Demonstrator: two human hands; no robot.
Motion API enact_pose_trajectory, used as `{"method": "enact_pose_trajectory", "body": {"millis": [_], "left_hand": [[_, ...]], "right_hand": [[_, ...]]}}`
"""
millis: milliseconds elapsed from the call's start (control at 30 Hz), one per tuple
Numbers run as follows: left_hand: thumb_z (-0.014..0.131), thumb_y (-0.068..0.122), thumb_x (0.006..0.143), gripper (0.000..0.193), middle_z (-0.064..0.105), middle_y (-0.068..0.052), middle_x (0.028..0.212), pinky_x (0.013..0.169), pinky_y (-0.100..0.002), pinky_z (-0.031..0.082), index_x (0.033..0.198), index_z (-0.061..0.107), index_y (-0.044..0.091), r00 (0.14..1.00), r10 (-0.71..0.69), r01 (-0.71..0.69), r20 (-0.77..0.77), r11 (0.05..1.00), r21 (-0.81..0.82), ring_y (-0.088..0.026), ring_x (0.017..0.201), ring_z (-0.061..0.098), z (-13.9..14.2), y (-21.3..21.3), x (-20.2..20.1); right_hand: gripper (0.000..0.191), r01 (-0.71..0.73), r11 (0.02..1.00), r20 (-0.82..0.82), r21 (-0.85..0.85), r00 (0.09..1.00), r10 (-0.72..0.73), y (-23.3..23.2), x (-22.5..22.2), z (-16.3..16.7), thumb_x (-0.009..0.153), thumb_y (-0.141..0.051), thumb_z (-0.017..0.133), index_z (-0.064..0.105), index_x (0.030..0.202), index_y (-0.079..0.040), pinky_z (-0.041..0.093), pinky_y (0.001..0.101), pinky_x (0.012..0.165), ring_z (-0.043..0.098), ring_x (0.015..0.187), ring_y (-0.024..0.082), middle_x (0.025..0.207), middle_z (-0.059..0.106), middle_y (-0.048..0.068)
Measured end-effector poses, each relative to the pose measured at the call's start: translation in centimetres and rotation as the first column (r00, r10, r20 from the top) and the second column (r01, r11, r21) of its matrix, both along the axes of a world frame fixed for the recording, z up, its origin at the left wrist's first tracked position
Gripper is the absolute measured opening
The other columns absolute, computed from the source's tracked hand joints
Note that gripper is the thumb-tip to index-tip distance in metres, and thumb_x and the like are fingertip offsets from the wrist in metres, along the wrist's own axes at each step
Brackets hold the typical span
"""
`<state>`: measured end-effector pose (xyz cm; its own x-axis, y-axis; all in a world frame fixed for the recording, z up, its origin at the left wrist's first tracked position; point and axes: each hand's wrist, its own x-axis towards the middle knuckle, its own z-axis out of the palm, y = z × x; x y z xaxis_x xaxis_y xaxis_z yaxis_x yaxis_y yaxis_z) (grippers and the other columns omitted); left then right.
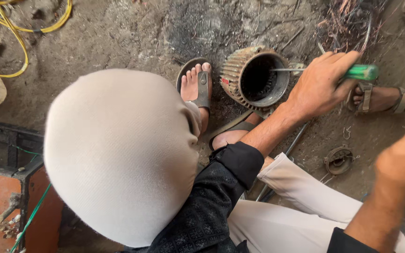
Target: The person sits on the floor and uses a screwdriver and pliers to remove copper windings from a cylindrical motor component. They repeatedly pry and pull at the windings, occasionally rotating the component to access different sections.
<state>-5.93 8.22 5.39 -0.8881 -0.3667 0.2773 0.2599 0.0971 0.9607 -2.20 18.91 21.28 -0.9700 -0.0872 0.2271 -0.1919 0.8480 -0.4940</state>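
Note:
Neither of my own hands shows in the head view. Below me crouches a person in black sleeves and white trousers [301, 206]. One of that person's hands [319, 86] grips a green-handled screwdriver [359, 72], whose shaft reaches into the open end of a ribbed round motor housing [240, 70] lying on the dirt ground. The person's other hand [404, 164] is raised at the right, blurred, and what it holds cannot be told. A sandalled foot [198, 86] of theirs rests against the housing's left side.
Another sandalled foot [380, 98] stands right of the screwdriver. A small round metal part [338, 160] and a thin rod [296, 138] lie on the ground. Tangled wire [348, 21] sits top right, yellow cable [10, 28] top left, an orange metal box [5, 187] bottom left.

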Motion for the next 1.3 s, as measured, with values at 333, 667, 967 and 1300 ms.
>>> {"method": "enact_pose_trajectory", "body": {"millis": [333,667,967,1300], "left_hand": [[0.068,0.018,0.087,0.044,0.069,-0.008,0.104,0.091,-0.04,0.052,0.128,0.054,0.009,1.0,0.025,-0.024,-0.018,0.999,0.022,-0.03,0.101,0.064,-1.1,1.0,0.0],[0.073,0.023,0.081,0.053,0.067,-0.005,0.109,0.093,-0.039,0.051,0.13,0.054,0.014,0.994,-0.03,0.026,-0.107,0.999,-0.036,-0.029,0.104,0.063,1.0,1.9,-0.4],[0.072,0.022,0.086,0.047,0.066,-0.007,0.104,0.089,-0.041,0.051,0.128,0.054,0.012,0.994,-0.076,0.071,-0.079,0.996,-0.059,-0.03,0.1,0.064,0.3,1.5,0.0],[0.071,0.021,0.087,0.04,0.067,-0.008,0.103,0.087,-0.041,0.052,0.122,0.055,0.01,0.999,-0.04,0.041,-0.036,0.999,0.009,-0.031,0.097,0.065,0.0,1.0,0.5]], "right_hand": [[0.025,-0.158,0.985,0.252,-0.069,0.953,0.171,1.1,-0.8,-0.6,0.105,-0.006,0.054,0.054,0.125,0.008,0.049,0.0411,0.094,0.061,0.104,0.027,0.116,0.065,0.018],[0.03,-0.232,0.958,0.416,-0.167,0.865,0.282,3.4,-0.3,-1.3,0.107,-0.001,0.046,0.052,0.136,0.005,0.049,0.0366,0.109,0.062,0.121,0.021,0.128,0.063,0.014],[0.035,0.021,0.978,0.291,-0.207,0.956,0.041,7.1,2.6,-1.1,0.101,0.015,0.057,0.052,0.134,0.004,0.05,0.0255,0.103,0.061,0.11,0.013,0.125,0.062,0.007],[0.05,0.128,0.945,0.373,-0.301,0.928,-0.007,3.9,3.2,-0.9,0.096,0.009,0.066,0.044,0.14,-0.002,0.039,0.0197,0.061,0.049,0.067,0.004,0.097,0.054,0.001]]}}
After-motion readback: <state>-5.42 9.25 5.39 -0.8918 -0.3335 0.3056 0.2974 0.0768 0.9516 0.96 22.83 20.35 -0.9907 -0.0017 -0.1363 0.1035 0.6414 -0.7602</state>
